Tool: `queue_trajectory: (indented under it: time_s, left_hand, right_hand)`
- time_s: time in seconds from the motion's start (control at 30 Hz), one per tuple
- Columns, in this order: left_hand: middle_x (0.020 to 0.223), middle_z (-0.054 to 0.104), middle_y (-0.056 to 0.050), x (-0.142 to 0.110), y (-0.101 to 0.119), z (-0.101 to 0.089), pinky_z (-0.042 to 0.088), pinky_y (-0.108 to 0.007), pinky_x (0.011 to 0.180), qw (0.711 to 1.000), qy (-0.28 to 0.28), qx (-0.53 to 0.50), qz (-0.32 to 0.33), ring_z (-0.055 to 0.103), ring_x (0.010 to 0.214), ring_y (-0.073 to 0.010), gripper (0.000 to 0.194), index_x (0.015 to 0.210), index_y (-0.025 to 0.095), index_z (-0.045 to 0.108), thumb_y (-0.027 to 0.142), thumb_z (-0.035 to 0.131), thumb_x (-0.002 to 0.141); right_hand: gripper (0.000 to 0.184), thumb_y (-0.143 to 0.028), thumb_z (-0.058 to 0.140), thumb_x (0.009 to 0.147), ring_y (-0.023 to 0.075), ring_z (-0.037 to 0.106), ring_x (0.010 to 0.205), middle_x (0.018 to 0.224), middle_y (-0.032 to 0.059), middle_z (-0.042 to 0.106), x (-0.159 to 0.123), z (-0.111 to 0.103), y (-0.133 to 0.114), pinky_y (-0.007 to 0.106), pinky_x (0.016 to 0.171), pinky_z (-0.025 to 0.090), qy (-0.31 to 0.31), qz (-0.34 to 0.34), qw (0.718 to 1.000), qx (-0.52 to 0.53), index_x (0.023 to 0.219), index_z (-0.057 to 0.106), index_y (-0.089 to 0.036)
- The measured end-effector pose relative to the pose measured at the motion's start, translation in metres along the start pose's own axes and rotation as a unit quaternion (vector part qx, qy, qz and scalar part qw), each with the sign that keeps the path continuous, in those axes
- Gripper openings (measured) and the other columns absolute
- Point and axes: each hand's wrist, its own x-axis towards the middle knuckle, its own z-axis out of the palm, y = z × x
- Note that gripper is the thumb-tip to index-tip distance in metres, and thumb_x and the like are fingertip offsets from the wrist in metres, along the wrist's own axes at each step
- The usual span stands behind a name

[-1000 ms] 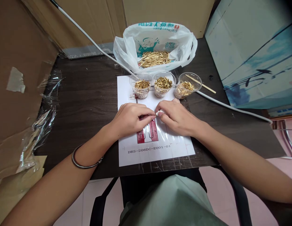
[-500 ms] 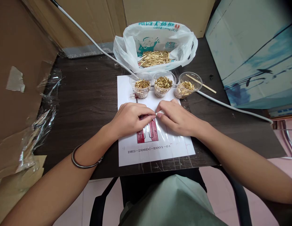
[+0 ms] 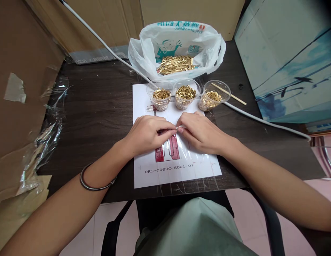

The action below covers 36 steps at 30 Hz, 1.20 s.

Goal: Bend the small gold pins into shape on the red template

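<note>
My left hand (image 3: pixel 151 133) is closed in a pinch over the printed sheet (image 3: pixel 151 179), its fingertips meeting those of my right hand (image 3: pixel 198 133). My right hand is also pinched, and a bit of something small and white (image 3: pixel 180 127) shows between its thumb and forefinger. What the left fingertips hold is too small and hidden to name. Just beyond the hands stand three clear plastic cups of small brass pins: a left cup (image 3: pixel 160 103), a middle cup (image 3: pixel 184 101) and a right cup (image 3: pixel 208 105).
Behind the cups sits a white plastic bag (image 3: pixel 213 53) holding longer brass pins (image 3: pixel 177 64). A wooden stick (image 3: pixel 236 97) leans out of the right cup. A white cable (image 3: pixel 272 122) crosses the dark table (image 3: pixel 101 96). Cardboard (image 3: pixel 26 42) walls the left side, a painted panel (image 3: pixel 288 60) the right.
Both hands stay almost in place with fingertips together. The small white bit at the right fingers shows slightly less. The view has shifted very slightly.
</note>
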Motion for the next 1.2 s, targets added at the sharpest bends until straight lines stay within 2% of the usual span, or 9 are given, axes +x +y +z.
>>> queue_trajectory:
  time_s: [0.23,0.5,0.97,1.2]
  left_hand:
    - [0.076,0.071,0.000,0.0003,0.0001,-0.0006,0.041,-0.024,0.061,1.000,0.002,0.006,0.001,0.060,0.066,-0.0113,0.020,0.088,0.021,0.076,0.030,0.058,0.087]
    - [0.076,0.071,0.000,-0.0005,0.0002,0.0000,0.041,-0.024,0.060,1.000,0.001,0.004,-0.001,0.059,0.065,-0.0114,0.020,0.087,0.020,0.076,0.029,0.059,0.086]
    - [0.085,0.074,0.001,-0.0005,-0.0006,-0.0002,0.042,-0.025,0.066,1.000,-0.016,0.010,-0.022,0.062,0.072,-0.0131,0.020,0.091,0.023,0.075,0.031,0.057,0.086]
    - [0.071,0.067,0.002,0.0002,0.0001,-0.0020,0.039,-0.025,0.063,0.999,-0.021,0.006,-0.037,0.057,0.066,-0.0118,0.016,0.089,0.023,0.074,0.031,0.061,0.083]
  right_hand:
    - [0.016,-0.025,0.036,0.093,0.0172,0.044,0.073,0.081,0.0053,0.051,0.0012,0.0023,-0.0004,0.032,0.069,0.034,0.017,-0.031,0.999,-0.033,0.085,0.047,-0.017]
    - [0.015,-0.024,0.035,0.093,0.0169,0.045,0.074,0.082,0.0044,0.051,0.0009,-0.0005,-0.0024,0.033,0.071,0.035,0.006,-0.019,1.000,-0.016,0.087,0.047,-0.016]
    - [0.015,-0.026,0.039,0.092,0.0159,0.044,0.070,0.080,0.0038,0.052,-0.0001,0.0060,0.0009,0.032,0.067,0.033,0.034,-0.013,0.999,-0.006,0.084,0.048,-0.017]
    - [0.019,-0.028,0.037,0.094,0.0160,0.045,0.071,0.081,0.0041,0.055,-0.0002,0.0074,0.0003,0.032,0.069,0.033,0.032,-0.006,0.999,0.012,0.086,0.050,-0.017]
